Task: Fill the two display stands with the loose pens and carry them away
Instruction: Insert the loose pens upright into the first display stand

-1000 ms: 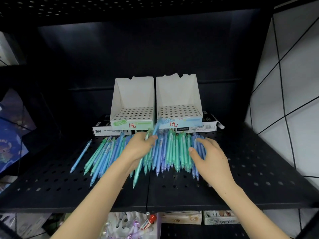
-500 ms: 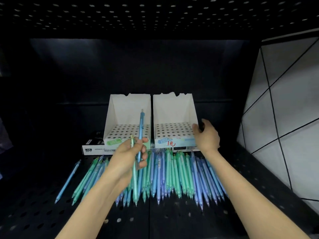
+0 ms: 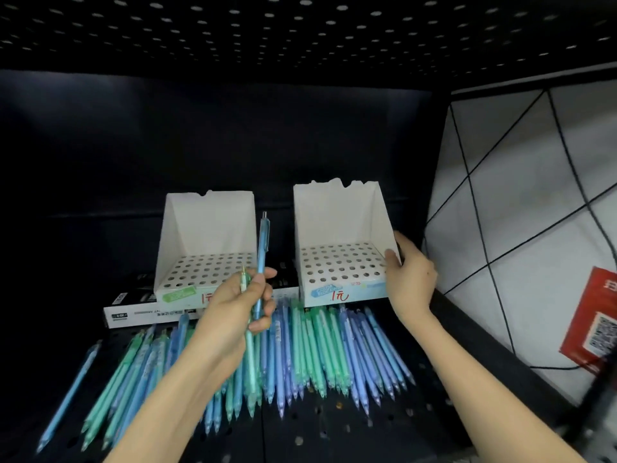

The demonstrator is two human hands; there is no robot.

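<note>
Perforated shelf (image 3: 334, 439), left grip (image 3: 230, 315) holding two pens (image 3: 262, 245), right grip (image 3: 410, 282) holding right stand (image 3: 334, 222)

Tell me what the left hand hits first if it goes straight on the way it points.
Probably the front corner of the left display stand, though depth is unclear: the left hand, gripping two pens, might slip into the gap beside it.

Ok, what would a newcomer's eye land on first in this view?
The fan of blue and green loose pens across the black shelf, front centre. Behind it, the right hand holds the side wall of the empty white right stand; the left hand holds a blue pen and a green pen upright before the empty left stand.
</note>
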